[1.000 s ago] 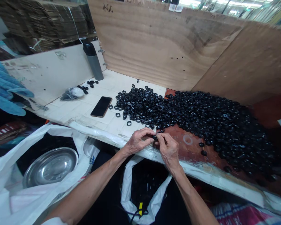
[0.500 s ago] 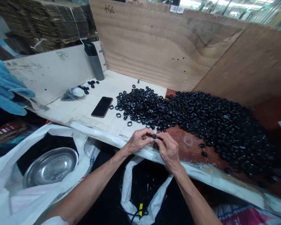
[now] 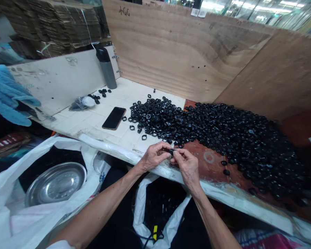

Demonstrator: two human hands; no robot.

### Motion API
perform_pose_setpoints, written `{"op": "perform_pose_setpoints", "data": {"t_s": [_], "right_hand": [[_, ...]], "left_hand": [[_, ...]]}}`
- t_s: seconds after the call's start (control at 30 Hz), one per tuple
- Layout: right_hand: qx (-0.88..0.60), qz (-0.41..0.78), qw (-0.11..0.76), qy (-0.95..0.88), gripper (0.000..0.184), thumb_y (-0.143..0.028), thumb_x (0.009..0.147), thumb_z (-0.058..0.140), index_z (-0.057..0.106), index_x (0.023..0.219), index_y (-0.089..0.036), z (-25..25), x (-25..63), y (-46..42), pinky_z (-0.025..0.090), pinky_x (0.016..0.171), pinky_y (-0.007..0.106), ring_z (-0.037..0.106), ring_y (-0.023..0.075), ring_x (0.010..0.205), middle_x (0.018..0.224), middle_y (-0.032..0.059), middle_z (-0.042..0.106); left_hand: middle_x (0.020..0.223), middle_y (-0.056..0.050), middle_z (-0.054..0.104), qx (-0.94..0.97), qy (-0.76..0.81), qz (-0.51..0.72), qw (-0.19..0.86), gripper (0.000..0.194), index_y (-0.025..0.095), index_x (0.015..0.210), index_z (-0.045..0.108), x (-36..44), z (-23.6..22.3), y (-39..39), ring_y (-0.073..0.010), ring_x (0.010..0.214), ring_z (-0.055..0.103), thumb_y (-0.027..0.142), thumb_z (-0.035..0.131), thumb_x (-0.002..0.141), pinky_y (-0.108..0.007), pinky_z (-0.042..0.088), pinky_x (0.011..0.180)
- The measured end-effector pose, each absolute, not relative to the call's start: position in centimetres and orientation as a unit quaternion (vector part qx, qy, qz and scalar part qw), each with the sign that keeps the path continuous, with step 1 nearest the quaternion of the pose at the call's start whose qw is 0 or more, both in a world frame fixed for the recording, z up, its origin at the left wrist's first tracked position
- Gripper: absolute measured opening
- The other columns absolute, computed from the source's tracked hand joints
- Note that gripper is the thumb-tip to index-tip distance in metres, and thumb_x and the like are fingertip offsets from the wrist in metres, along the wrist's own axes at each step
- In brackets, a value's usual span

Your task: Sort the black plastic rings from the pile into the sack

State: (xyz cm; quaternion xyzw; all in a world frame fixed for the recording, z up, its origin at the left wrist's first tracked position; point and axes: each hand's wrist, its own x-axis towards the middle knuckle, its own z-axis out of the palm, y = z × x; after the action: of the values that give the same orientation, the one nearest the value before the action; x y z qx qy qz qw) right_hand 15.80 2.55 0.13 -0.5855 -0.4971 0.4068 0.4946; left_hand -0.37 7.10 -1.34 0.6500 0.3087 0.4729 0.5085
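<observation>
Here, left hand (image 3: 153,157) and right hand (image 3: 187,166) pinch a black piece (image 3: 171,151), long axis roughly sideways.

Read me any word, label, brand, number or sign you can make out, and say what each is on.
"小GG": handwritten on the wooden board; the first character is less certain.
Two small white labels at the board's top edge: too small to read.
Blue mark on the white sack: too blurred to read.
</observation>
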Motion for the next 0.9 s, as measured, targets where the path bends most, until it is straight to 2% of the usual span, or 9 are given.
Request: {"op": "perform_pose_setpoints", "data": {"t_s": [0.13,0.23,0.33,0.4,0.5,0.6,0.7,0.8,0.9], "right_hand": [[-0.523,0.219,0.482,-0.668,0.016,-0.027,0.090,0.061,0.069,0.100,-0.019,0.5,16.5,3.0,0.054,0.081,0.035,0.067,0.0225,0.088,0.095,0.0086,0.070],[-0.465,0.154,0.468,-0.736,0.018,-0.020,0.093,0.055,0.068,0.104,-0.020,0.4,16.9,3.1,0.051,0.089,0.036,0.064,0.0224,0.098,0.101,0.0090,0.068],[-0.496,0.158,0.459,-0.720,0.017,-0.022,0.095,0.053,0.067,0.105,-0.019,0.0,16.8,3.0,0.051,0.084,0.033,0.064,0.0207,0.092,0.097,0.0081,0.067],[-0.545,0.161,0.441,-0.694,0.018,-0.028,0.097,0.052,0.067,0.099,-0.018,-0.4,16.5,2.9,0.050,0.074,0.029,0.064,0.0187,0.078,0.085,0.0056,0.067],[-0.608,0.147,0.394,-0.674,0.031,-0.036,0.100,0.046,0.063,0.082,-0.018,-0.7,16.0,2.9,0.043,0.060,0.025,0.057,0.0151,0.059,0.065,0.0012,0.060],[-0.630,0.131,0.351,-0.680,0.041,-0.039,0.102,0.039,0.059,0.072,-0.019,-0.3,15.8,2.9,0.038,0.055,0.024,0.051,0.0135,0.051,0.058,-0.0002,0.055],[-0.623,0.172,0.385,-0.659,0.030,-0.040,0.098,0.046,0.063,0.088,-0.018,0.2,15.9,2.9,0.042,0.055,0.023,0.055,0.0140,0.053,0.063,-0.0002,0.060],[-0.572,0.205,0.430,-0.668,0.024,-0.035,0.094,0.054,0.063,0.108,-0.017,0.3,16.2,2.8,0.050,0.067,0.025,0.064,0.0169,0.070,0.084,0.0045,0.067],[-0.553,0.207,0.429,-0.684,0.019,-0.031,0.094,0.053,0.064,0.104,-0.019,0.3,16.4,2.8,0.051,0.071,0.028,0.065,0.0187,0.074,0.087,0.0059,0.067]], "left_hand": [[0.102,-0.009,0.068,0.624,0.309,0.460,0.551,0.023,0.013,0.104,0.067,-0.4,-1.6,7.2,-0.0187,0.095,0.065,0.024,0.065,0.084,-0.029,0.053,0.085],[0.098,-0.008,0.069,0.604,0.305,0.439,0.592,0.024,0.012,0.103,0.067,-0.5,-1.6,7.3,-0.0178,0.090,0.065,0.026,0.067,0.084,-0.029,0.053,0.084],[0.097,-0.008,0.068,0.608,0.302,0.445,0.584,0.023,0.012,0.102,0.066,-0.6,-1.5,7.3,-0.0175,0.089,0.065,0.026,0.067,0.084,-0.030,0.052,0.083],[0.099,-0.008,0.067,0.634,0.305,0.462,0.540,0.021,0.013,0.103,0.066,-0.5,-1.6,7.2,-0.0178,0.091,0.064,0.022,0.065,0.084,-0.030,0.052,0.084],[0.101,-0.008,0.065,0.683,0.300,0.476,0.465,0.020,0.014,0.103,0.066,-0.4,-1.6,7.3,-0.0183,0.096,0.063,0.017,0.063,0.084,-0.030,0.051,0.087],[0.102,-0.007,0.065,0.690,0.297,0.479,0.454,0.020,0.015,0.104,0.066,-0.3,-1.8,7.3,-0.0179,0.095,0.063,0.017,0.062,0.084,-0.030,0.052,0.086],[0.102,-0.008,0.064,0.660,0.301,0.478,0.495,0.021,0.015,0.106,0.065,-0.3,-1.9,7.3,-0.0177,0.093,0.063,0.019,0.062,0.085,-0.030,0.053,0.084],[0.104,-0.009,0.064,0.648,0.302,0.474,0.514,0.022,0.014,0.107,0.065,-0.4,-1.8,7.2,-0.0183,0.094,0.064,0.021,0.062,0.086,-0.030,0.053,0.085],[0.103,-0.009,0.065,0.659,0.308,0.475,0.495,0.020,0.014,0.105,0.065,-0.4,-1.5,7.2,-0.0188,0.096,0.063,0.020,0.061,0.087,-0.031,0.052,0.087]]}}
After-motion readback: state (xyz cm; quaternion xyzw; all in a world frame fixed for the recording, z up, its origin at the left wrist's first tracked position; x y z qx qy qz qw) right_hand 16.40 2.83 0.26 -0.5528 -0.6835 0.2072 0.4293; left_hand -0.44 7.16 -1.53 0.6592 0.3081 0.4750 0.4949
